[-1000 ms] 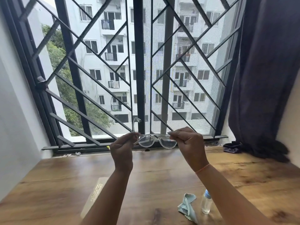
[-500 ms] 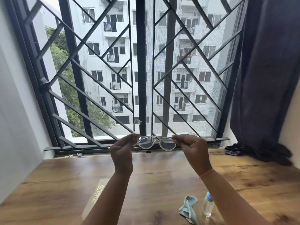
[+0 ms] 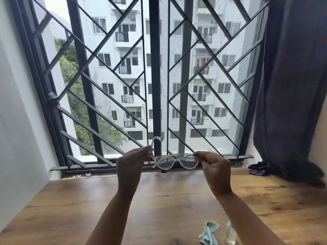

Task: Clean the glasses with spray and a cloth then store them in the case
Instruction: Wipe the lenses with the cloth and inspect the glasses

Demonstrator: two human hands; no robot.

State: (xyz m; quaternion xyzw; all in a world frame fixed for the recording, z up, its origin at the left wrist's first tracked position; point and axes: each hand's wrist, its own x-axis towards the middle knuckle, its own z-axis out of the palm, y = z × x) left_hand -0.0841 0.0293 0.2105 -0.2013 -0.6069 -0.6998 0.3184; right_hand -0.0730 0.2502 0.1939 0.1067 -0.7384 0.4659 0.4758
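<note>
I hold clear-framed glasses [image 3: 175,161] up in front of the window, above the wooden table [image 3: 168,206]. My left hand [image 3: 131,165] pinches the left temple arm, whose curved tip sticks up. My right hand [image 3: 215,167] grips the frame's right end. A light blue cloth [image 3: 208,233] lies crumpled on the table near the bottom edge. Just to its right stands a small clear spray bottle [image 3: 230,234], partly hidden by my right forearm. The case does not show in this view.
A black window grille [image 3: 155,85] stands right behind the table. A dark curtain [image 3: 292,85] hangs at the right, its hem pooled on the table beside a small dark pouch-like item [image 3: 258,167]. A white wall [image 3: 16,121] bounds the left.
The view has tilted up, so both hands and the glasses sit lower in frame. The flat pale object beside my left forearm has dropped out of view. The grip is unchanged.
</note>
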